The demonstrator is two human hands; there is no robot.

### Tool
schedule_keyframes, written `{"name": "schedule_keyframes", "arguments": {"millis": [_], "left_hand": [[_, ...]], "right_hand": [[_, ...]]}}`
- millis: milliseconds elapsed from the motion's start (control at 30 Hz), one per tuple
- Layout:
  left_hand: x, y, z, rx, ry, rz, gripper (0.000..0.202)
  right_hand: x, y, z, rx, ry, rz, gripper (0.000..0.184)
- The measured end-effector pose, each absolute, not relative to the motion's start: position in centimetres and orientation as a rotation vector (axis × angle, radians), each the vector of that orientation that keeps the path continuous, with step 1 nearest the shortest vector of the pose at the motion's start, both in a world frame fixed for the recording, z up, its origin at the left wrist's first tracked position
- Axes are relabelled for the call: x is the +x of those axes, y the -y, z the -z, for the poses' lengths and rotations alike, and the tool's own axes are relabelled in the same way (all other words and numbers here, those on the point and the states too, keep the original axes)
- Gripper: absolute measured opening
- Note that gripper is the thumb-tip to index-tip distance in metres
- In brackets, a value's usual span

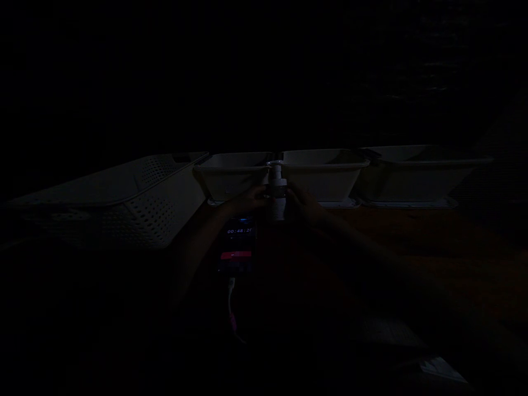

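The scene is very dark. A small white pump bottle (277, 190) stands upright on the table in front of the white bins. My left hand (247, 202) is curled against its left side and my right hand (303, 203) against its right side, so both hands hold the bottle. Just below my left hand lies a phone (237, 245) with a lit screen showing a timer and a red bar.
Three white bins (324, 176) stand in a row behind the bottle. A larger perforated white basket (136, 203) lies at the left. A white and pink cable (231, 302) runs from the phone toward me. The brown table (412, 236) extends right.
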State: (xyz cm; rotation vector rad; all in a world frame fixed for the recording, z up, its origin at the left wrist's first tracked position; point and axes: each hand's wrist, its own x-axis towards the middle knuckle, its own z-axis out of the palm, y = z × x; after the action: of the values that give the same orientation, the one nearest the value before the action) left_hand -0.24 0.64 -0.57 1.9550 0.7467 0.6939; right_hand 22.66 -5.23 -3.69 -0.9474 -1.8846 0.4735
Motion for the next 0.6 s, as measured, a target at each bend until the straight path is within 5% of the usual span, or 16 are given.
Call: {"name": "schedule_keyframes", "arguments": {"millis": [600], "left_hand": [[-0.28, -0.22, 0.54, 1.955, -0.734, -0.696, 0.064]], "right_hand": [[22.28, 5.79, 3.52, -0.922, 1.887, -0.576, 0.085]]}}
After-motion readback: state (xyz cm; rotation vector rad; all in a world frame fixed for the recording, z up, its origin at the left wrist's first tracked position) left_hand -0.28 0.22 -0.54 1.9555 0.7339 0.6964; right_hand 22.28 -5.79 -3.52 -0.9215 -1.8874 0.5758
